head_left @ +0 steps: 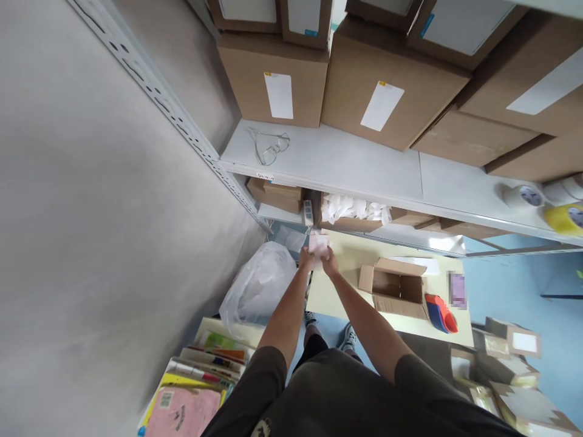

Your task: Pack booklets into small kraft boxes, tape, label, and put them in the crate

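Observation:
Both arms reach forward and down over the left end of a pale yellow table. My left hand and my right hand are pressed together, both closed on a small pale pink-white packet. The packet sticks up between the fingers, just below the edge of a grey metal shelf. An open cardboard box stands on the table to the right of my hands.
Stacked cardboard boxes with white labels fill the shelf above, beside a wire hanger and tape rolls. A tape dispenser lies on the table. A white plastic bag sits at the left; books lie below.

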The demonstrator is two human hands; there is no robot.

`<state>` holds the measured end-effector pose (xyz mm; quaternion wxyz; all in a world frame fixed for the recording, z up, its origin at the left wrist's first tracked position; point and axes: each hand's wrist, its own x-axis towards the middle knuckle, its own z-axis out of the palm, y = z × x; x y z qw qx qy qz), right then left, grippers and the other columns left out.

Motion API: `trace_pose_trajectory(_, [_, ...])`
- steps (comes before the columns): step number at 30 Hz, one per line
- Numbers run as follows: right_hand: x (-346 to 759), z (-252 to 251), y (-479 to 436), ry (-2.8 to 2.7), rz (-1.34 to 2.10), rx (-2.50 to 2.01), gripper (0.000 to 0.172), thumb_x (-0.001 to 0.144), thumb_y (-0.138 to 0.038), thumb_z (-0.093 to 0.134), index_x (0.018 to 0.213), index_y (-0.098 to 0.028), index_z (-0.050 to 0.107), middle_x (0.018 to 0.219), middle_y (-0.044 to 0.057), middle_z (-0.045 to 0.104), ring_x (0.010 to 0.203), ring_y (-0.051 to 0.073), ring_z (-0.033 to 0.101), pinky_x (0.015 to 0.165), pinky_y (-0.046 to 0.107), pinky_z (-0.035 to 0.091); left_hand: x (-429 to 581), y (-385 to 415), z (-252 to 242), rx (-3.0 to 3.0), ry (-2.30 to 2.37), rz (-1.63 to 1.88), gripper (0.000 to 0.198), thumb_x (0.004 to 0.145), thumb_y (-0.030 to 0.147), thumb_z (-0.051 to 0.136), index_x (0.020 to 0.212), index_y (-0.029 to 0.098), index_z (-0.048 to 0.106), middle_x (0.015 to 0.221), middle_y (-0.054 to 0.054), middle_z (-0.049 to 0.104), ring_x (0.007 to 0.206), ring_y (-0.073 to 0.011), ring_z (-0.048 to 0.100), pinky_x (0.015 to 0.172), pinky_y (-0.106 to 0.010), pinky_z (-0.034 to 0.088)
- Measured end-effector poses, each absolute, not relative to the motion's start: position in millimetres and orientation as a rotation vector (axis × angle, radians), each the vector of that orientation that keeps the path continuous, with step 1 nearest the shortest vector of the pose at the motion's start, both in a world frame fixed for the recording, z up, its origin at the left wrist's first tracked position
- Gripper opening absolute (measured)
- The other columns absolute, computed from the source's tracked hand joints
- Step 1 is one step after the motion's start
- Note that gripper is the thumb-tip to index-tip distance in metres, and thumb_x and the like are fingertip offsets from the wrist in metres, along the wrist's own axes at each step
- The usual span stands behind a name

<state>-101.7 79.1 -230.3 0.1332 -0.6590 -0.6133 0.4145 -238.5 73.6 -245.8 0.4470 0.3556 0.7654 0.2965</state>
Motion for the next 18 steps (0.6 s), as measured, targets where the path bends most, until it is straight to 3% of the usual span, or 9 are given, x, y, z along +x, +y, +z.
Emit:
trace_pose_trajectory(4, [-101,-208,79,-1.432,1.181,-1.859,0.084,0.086,-0.030,0.056,0.167,-0.017,0.037,0.138,0.020,0.068,0.124,0.032,0.068,0.108,0.049,0.055,-238,58,-220,0.762,1.972,0.663,0.042,0.089,0.016,0.064,0.131,0.015,0.061,0.106,-0.008,0.078,0.091,-0.0214,0.075,0.079,-0.028,0.056])
trace_pose_trajectory(8, [-83,-164,85,-1.460,1.110,-1.962,0.071,0.081,-0.025,0.055,0.151,-0.015,0.059,0.131,0.019,0.071,0.114,0.031,0.072,0.104,0.043,0.058,-228,50,-179,0.779,1.929,0.725,0.042,0.091,0.023,0.065,0.132,0.019,0.061,0.101,-0.005,0.079,0.086,-0.0192,0.076,0.072,-0.025,0.057])
trace_pose_trajectory(12, [-45,-117,84,-1.515,1.014,-1.875,0.057,0.078,-0.021,0.052,0.130,-0.015,0.074,0.127,0.016,0.075,0.111,0.030,0.073,0.102,0.040,0.058,-197,42,-134,0.918,1.859,0.834,0.044,0.092,0.025,0.068,0.135,0.023,0.059,0.105,-0.005,0.080,0.092,-0.0195,0.078,0.078,-0.027,0.059])
trace_pose_trajectory(18, [52,-81,58,-1.452,1.032,-1.806,0.059,0.077,-0.021,0.056,0.132,-0.017,0.075,0.127,0.013,0.077,0.110,0.032,0.074,0.095,0.041,0.062,-109,13,-84,1.094,1.866,0.859,0.033,0.098,0.028,0.064,0.131,0.024,0.063,0.118,-0.008,0.080,0.102,-0.0201,0.078,0.090,-0.029,0.058])
